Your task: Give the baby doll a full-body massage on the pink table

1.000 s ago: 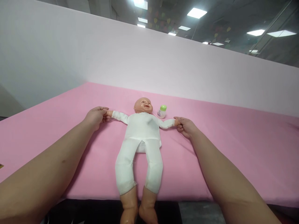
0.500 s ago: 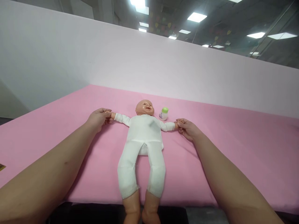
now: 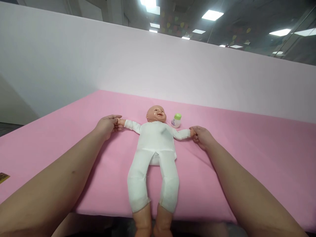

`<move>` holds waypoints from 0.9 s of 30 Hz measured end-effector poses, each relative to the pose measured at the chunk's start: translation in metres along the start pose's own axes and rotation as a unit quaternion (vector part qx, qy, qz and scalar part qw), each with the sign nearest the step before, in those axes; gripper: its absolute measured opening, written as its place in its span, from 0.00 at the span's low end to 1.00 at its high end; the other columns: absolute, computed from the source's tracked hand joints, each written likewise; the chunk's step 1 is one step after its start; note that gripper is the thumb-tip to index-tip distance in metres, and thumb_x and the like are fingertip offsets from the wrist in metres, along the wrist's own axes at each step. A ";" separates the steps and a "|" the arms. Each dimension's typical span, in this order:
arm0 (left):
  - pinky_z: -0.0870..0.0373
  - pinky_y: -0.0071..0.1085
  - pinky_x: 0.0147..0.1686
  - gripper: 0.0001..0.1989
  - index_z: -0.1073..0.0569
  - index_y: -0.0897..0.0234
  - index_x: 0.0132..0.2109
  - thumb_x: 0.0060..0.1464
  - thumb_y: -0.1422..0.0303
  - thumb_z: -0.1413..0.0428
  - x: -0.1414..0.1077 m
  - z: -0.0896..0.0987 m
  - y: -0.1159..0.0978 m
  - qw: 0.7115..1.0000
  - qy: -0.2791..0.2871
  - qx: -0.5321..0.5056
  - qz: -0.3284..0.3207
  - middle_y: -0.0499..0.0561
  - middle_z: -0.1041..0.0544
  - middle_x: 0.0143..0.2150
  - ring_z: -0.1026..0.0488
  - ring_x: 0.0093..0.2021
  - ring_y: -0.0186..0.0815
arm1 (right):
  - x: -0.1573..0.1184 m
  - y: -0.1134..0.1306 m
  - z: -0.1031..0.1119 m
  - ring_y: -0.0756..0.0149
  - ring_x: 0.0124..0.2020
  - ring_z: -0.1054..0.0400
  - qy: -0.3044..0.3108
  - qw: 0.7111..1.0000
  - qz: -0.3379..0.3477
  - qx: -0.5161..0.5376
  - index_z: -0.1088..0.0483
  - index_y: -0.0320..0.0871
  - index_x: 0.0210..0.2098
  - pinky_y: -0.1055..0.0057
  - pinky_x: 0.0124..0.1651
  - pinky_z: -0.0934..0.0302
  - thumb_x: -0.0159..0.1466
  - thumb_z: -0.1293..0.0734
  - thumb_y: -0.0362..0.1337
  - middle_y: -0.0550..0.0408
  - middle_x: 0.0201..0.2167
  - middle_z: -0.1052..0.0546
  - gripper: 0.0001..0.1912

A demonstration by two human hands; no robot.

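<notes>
A baby doll (image 3: 156,140) with a white cloth body lies on its back on the pink surface, arms spread and feet past the front edge. My left hand (image 3: 108,126) is closed round the doll's hand on the left of the view. On the right of the view, my right hand (image 3: 201,136) pinches the doll's other hand. Beside the doll's head stands a small clear bottle (image 3: 176,121) with a green cap and a purple label; neither hand touches it.
The pink table (image 3: 93,184) ends at a front edge near the bottom of the view. A white partition (image 3: 158,65) rises behind it. At the far left lies a small yellow and dark item (image 3: 3,177).
The whole scene has shifted slightly to the right in the view. Both hands still hold the doll's hands, and its arms stay spread.
</notes>
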State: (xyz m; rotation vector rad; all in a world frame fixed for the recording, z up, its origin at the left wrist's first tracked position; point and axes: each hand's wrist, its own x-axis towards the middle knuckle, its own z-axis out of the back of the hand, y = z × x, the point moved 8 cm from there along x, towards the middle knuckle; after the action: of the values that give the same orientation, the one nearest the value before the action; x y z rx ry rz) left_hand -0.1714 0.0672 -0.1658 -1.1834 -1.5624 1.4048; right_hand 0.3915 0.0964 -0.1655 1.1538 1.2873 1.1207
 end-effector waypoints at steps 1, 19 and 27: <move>0.17 0.42 0.34 0.19 0.20 0.68 0.51 0.51 0.76 0.37 -0.001 -0.001 -0.001 1.000 0.007 -0.006 0.000 0.64 0.19 0.40 0.18 0.33 0.44 | 0.000 0.000 0.001 0.73 0.20 0.45 0.000 1.000 -0.003 0.003 0.24 0.44 0.39 0.74 0.18 0.50 0.60 0.23 0.44 0.56 0.24 0.30 0.13; 0.20 0.35 0.30 0.13 0.19 0.67 0.45 0.52 0.70 0.32 -0.015 -0.005 -0.010 1.000 -0.004 -0.001 -0.008 0.59 0.19 0.38 0.22 0.28 0.37 | -0.016 0.012 -0.017 0.73 0.23 0.41 0.125 0.992 0.012 -0.001 0.26 0.43 0.34 0.72 0.25 0.48 0.55 0.18 0.43 0.55 0.29 0.24 0.17; 0.18 0.40 0.31 0.14 0.19 0.69 0.46 0.50 0.75 0.38 -0.008 -0.001 -0.006 1.000 -0.028 0.011 0.006 0.62 0.19 0.37 0.20 0.29 0.41 | 0.000 0.000 -0.004 0.74 0.20 0.47 0.029 0.999 -0.013 0.019 0.28 0.44 0.33 0.74 0.20 0.54 0.59 0.24 0.42 0.58 0.23 0.32 0.12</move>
State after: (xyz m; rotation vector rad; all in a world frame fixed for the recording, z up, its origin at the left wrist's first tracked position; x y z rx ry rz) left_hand -0.1687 0.0598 -0.1589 -1.1519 -1.5773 1.4711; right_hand 0.3876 0.0965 -0.1651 1.1369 1.3695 1.1209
